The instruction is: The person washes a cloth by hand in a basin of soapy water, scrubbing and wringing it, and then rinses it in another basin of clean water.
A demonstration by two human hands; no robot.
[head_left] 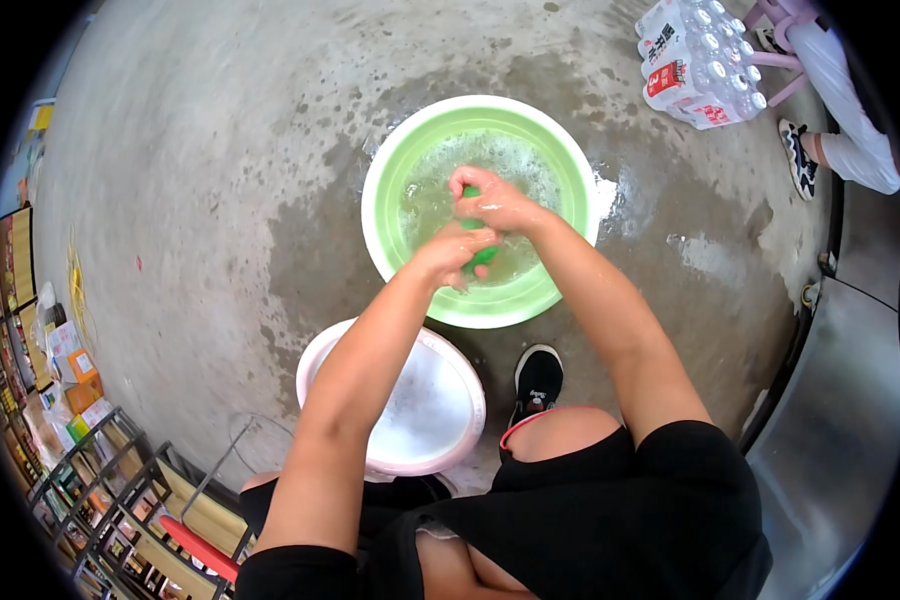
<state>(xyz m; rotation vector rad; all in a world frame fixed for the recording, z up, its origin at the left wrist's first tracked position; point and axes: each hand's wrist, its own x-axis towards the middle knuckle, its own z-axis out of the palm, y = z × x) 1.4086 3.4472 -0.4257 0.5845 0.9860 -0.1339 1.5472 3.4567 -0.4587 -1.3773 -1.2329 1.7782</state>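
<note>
A green object (483, 259), its kind hard to make out, is held over the soapy water of a light green basin (378, 215). My left hand (457, 250) is closed around its lower part, with a bit of green showing past the fingers. Just above, my right hand (497, 203) has its fingers curled on the upper part, where a little more green shows. Both hands are wet and close together, covering most of the object.
A pink-rimmed white basin (475, 385) of sudsy water stands near my feet. The concrete floor (300, 240) is wet around the basins. Wrapped water bottles (695, 65) stand at upper right, near a person's leg (850, 110). Racks of goods (120, 470) line the left.
</note>
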